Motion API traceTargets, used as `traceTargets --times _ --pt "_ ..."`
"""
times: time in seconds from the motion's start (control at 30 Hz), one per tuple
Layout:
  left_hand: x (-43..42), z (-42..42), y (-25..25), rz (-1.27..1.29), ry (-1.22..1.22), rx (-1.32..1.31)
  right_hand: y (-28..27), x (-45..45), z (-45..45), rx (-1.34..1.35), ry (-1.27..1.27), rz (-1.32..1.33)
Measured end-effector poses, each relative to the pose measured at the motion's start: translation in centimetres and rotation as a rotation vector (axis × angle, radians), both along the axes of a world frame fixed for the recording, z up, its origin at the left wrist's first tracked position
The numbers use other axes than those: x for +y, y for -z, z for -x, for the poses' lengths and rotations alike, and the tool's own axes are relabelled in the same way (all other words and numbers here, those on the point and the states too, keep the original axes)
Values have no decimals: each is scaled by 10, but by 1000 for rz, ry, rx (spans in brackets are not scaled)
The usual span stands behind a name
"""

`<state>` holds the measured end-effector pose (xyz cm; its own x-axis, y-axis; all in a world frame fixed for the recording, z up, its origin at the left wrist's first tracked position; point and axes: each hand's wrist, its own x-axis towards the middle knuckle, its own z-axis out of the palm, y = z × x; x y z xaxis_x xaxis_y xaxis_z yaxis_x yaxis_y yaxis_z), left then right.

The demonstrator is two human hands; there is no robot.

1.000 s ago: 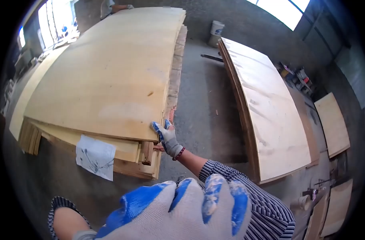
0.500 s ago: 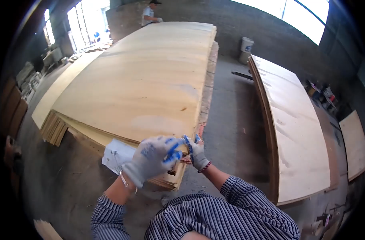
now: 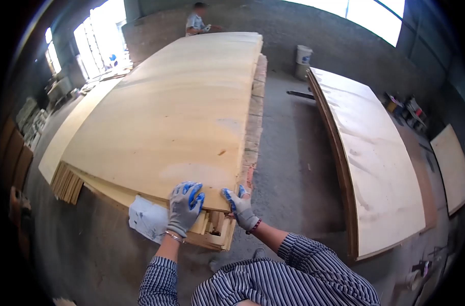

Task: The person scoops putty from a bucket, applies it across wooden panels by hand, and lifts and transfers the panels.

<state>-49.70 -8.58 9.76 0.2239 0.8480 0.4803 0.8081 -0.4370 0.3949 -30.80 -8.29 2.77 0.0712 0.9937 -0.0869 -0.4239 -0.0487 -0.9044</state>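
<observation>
A large pale plywood sheet (image 3: 161,117) lies on top of a stack of sheets. My left hand (image 3: 185,206), in a grey glove with blue patches, rests on its near edge with the fingers apart over the top face. At the near right corner, my right hand (image 3: 239,206), gloved the same way, has its thumb and fingers spread around the sheet's edge. Beneath the near edge, a white paper sheet (image 3: 147,219) with dark marks hangs beside my left hand. Lower boards (image 3: 212,239) stick out under the corner.
A co-worker (image 3: 196,21) stands beyond the stack's far end. To the right is a second stack of pale sheets (image 3: 370,158). A white bucket (image 3: 304,55) stands near the back wall. Another board (image 3: 450,168) is at the far right.
My left hand has come down from in front of my head onto the sheet's near edge. My right hand stays at the corner. The co-worker's hands have lifted off the far edge.
</observation>
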Motion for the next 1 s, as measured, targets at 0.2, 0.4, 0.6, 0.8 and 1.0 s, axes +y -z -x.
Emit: traceTargets --times 0.2,0.4,0.6,0.8,1.0 --pt "-2 -6 -3 -25 12 -25 -6 -3 1 128 -11 20" --pt "-2 -7 -1 -32 -23 -61 -10 -1 -4 94 -52 66" --pt "-2 -10 -1 -40 -44 -44 -8 8 -29 195 -313 97" --pt "-4 -8 5 -56 -60 -93 -21 30 -46 205 -473 266" --pt "-11 -10 -3 -68 -120 -133 -43 22 -42 198 -418 300"
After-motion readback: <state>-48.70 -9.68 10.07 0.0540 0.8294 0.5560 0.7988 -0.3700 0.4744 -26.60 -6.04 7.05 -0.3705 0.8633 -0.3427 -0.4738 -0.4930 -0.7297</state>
